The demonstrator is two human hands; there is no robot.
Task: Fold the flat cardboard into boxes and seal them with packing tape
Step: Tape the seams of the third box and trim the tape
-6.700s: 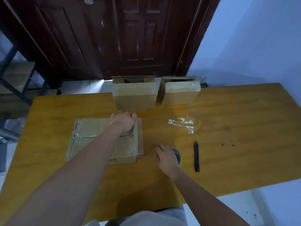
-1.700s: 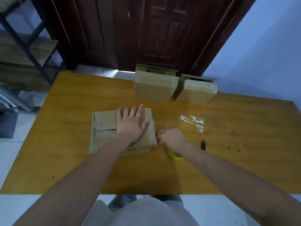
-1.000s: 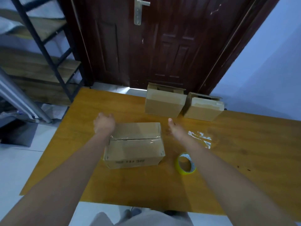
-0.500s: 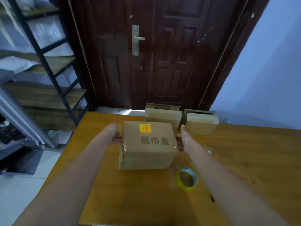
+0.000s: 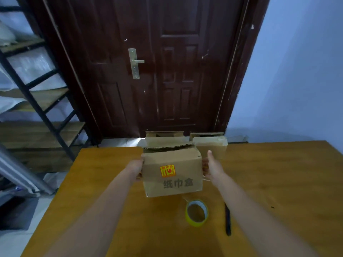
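A folded cardboard box with a red and yellow sticker and printed characters is held between my palms above the orange table. My left hand presses flat on its left side. On the right side lies my right hand, thumb pointing up. The printed face is turned toward me, and a corrugated flap edge shows along the top. A yellow-rimmed roll of packing tape lies on the table just below the box.
Two more folded boxes stand at the table's far edge, right behind the held one. A dark pen lies right of the tape. Beyond are a dark wooden door and a black metal shelf at the left.
Both hands left the box top and the tape, took the box by its sides, lifted it and turned its printed face toward me. My view has tilted up toward the door.
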